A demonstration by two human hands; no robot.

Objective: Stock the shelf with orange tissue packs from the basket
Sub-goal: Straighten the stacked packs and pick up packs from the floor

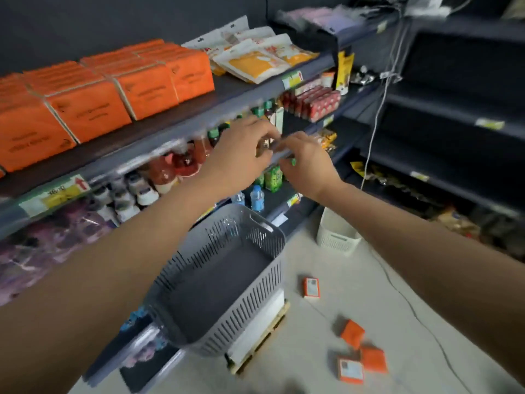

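Head view: our left hand (244,149) and right hand (305,163) meet at the shelf edge (181,132), fingers curled; grip contents blurred, cannot tell. Orange tissue packs (119,86) sit stacked above, basket (224,280) empty. Risk: strays on the floor (352,334) get missed or trodden on.

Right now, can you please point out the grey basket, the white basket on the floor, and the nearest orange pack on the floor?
grey basket (279,245): head view, on its right rim.
white basket (336,237): head view, on its front wall.
nearest orange pack (350,371): head view, on its labelled top face.
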